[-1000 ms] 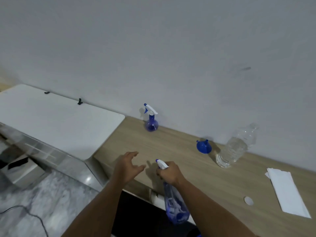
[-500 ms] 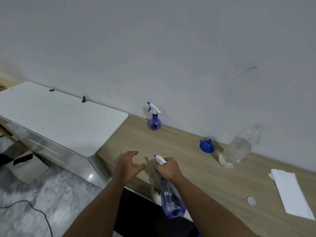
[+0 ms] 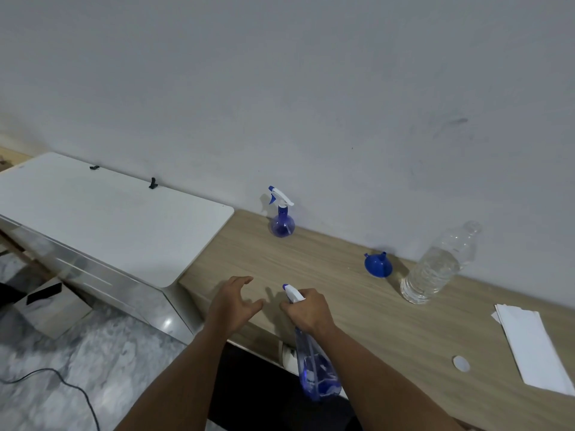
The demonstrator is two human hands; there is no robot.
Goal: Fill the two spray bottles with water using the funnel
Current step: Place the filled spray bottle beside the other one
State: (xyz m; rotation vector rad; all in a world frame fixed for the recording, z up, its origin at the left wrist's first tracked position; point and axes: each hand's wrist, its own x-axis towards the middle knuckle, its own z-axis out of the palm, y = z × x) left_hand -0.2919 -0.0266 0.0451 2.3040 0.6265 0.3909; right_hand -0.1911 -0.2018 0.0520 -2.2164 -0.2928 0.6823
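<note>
My right hand [image 3: 308,314] grips the white spray head of a blue spray bottle [image 3: 315,367], which hangs over the near edge of the wooden table [image 3: 357,293]. My left hand [image 3: 231,301] hovers just left of it, fingers spread, holding nothing. A second, round blue spray bottle [image 3: 281,220] stands upright at the wall. A blue funnel [image 3: 378,265] lies mouth down near the wall. To its right stands a clear, uncapped water bottle [image 3: 435,269], partly full.
A white bottle cap [image 3: 461,363] and a folded white paper [image 3: 535,343] lie at the table's right. A white cabinet top [image 3: 102,219] adjoins the table on the left. A marble floor with a black cable [image 3: 71,387] is below.
The view has shifted slightly. Both hands and the held spray bottle stay in nearly the same place over the table's near edge.
</note>
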